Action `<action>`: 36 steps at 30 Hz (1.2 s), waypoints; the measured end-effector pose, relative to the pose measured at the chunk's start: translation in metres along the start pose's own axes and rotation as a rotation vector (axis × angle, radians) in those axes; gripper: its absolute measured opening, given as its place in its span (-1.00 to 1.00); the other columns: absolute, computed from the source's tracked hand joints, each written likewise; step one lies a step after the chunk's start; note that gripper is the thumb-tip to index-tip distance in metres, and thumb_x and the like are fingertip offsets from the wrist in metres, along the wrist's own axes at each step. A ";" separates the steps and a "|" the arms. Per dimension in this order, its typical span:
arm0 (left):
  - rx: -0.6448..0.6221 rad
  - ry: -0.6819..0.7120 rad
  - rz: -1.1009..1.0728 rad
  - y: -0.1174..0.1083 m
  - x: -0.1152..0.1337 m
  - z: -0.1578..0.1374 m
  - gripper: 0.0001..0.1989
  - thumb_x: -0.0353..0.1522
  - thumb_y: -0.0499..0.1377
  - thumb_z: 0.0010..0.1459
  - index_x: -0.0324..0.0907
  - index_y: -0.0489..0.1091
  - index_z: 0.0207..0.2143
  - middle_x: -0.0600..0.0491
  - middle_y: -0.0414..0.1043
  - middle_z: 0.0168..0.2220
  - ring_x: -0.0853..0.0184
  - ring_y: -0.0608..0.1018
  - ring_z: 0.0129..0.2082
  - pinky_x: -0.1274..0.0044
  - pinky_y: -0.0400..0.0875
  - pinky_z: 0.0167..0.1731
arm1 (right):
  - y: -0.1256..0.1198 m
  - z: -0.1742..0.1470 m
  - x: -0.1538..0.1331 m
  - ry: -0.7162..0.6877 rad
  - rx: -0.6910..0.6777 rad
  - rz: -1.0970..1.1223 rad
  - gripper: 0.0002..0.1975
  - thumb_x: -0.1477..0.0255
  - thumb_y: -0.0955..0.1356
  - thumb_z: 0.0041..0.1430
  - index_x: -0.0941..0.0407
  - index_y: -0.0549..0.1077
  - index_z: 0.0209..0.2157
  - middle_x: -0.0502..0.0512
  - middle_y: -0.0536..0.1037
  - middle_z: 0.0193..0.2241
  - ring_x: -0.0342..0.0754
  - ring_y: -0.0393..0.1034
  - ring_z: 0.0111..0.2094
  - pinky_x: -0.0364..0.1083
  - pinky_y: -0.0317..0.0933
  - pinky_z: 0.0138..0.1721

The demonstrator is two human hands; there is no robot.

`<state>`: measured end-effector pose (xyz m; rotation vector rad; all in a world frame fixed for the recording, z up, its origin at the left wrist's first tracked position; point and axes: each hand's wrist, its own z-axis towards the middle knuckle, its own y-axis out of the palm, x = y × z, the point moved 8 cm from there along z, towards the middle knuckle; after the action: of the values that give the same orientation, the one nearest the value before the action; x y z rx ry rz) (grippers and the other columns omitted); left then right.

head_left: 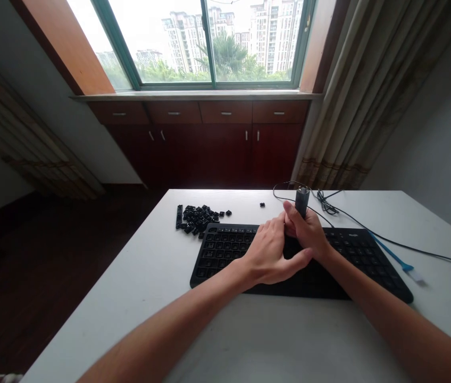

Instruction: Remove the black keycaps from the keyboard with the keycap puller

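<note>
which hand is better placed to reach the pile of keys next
Probably the left hand: it sits nearer the pile of keys, palm down over the keyboard. The right hand is farther off and holds a dark handle.

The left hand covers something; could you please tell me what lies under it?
Under the left hand is the black keyboard, whose left end shows beside it. The stretch directly beneath the hand is covered and cannot be seen.
</note>
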<state>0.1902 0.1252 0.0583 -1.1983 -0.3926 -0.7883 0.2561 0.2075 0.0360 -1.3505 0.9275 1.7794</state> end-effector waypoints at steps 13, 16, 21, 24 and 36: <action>0.090 -0.035 -0.073 0.027 0.000 0.006 -0.27 0.05 0.17 0.25 -0.21 0.14 0.27 -0.22 0.34 0.14 -0.04 0.43 0.14 0.13 0.36 0.17 | -0.010 -0.017 -0.004 -0.104 0.317 -0.207 -0.55 0.14 0.35 0.28 0.06 0.16 -0.57 -0.09 0.15 -0.64 -0.15 0.04 -0.58 -0.12 0.03 -0.60; 0.067 -0.047 -0.034 0.027 0.003 0.006 -0.34 0.03 0.18 0.25 -0.21 0.22 0.20 -0.20 0.35 0.13 -0.03 0.45 0.11 0.14 0.38 0.15 | -0.016 -0.020 -0.005 -0.136 0.351 -0.189 -0.53 0.16 0.35 0.28 0.05 0.13 -0.60 -0.10 0.12 -0.65 -0.16 0.01 -0.59 -0.11 0.01 -0.59; 0.047 -0.046 -0.006 0.029 0.003 0.006 -0.32 0.05 0.17 0.25 -0.19 0.21 0.23 -0.19 0.36 0.14 -0.03 0.44 0.12 0.15 0.37 0.17 | -0.017 -0.021 -0.010 -0.180 0.366 -0.165 -0.51 0.19 0.34 0.30 0.05 0.10 -0.60 -0.11 0.13 -0.66 -0.17 0.02 -0.60 -0.11 0.01 -0.58; 0.052 -0.056 -0.003 0.030 0.001 0.005 -0.23 0.07 0.18 0.23 -0.19 0.13 0.30 -0.19 0.35 0.16 -0.04 0.43 0.15 0.15 0.35 0.18 | -0.016 -0.022 -0.013 -0.219 0.368 -0.150 -0.52 0.20 0.34 0.31 0.06 0.12 -0.60 -0.11 0.14 -0.67 -0.18 0.03 -0.61 -0.11 0.02 -0.58; -0.165 0.015 -0.084 0.012 -0.018 0.009 -0.23 0.02 0.38 0.06 -0.20 0.30 0.19 -0.21 0.39 0.14 0.01 0.49 0.10 0.22 0.42 0.13 | -0.042 -0.011 -0.007 -0.139 0.495 0.242 -0.46 0.25 0.39 0.22 0.05 0.05 -0.69 -0.17 0.04 -0.77 -0.25 -0.06 -0.76 -0.15 -0.11 -0.72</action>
<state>0.1880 0.1410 0.0413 -1.3355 -0.3734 -0.9157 0.2986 0.2175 0.0355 -0.8182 1.3863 1.6399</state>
